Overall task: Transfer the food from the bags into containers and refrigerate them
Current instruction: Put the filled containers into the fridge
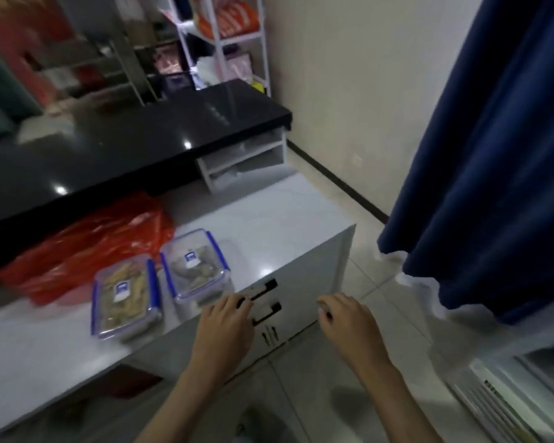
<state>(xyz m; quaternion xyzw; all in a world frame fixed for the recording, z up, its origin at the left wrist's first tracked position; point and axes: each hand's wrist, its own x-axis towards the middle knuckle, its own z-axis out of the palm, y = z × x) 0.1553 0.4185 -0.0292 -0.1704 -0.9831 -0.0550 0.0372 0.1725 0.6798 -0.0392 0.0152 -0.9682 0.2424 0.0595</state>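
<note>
On the white counter (269, 219), left to right: red plastic bag (87, 247) at far left, crumpled, tucked partly under the raised black countertop (135, 148); contents can't tell. Just right/near of it, left container (123, 297): clear rectangular box w/ blue side clips and lid on, white-blue label on top, holds yellowish-tan food pieces. Long axis runs near–far, tilted slightly right at the far end. Just beside it to the right, w/ a narrow gap, not touching as far as I can tell, right container (195, 264): same type, lid on, label on top, holds greyish-brown lumps, type unclear. Long axis also near–far, far end leaning a bit left. It sits further back than the left one, close to the counter's near edge.

Left hand (226, 326): palm down, fingers relaxed and loosely spread, holds nothing. Fingertips are over the counter edge just near/right of the right container, overlapping the black drawer handles (266, 303) in view; contact w/ either can't tell. Not touching the containers.

Right hand (347, 322): palm down, fingers loosely curled, empty, out in the air right of the handles, in front of the white cabinet front (304, 282), well apart from both containers.

Far right: dark blue curtain (493, 155) hangs to the tiled floor (381, 314). Frame is motion-blurred.
</note>
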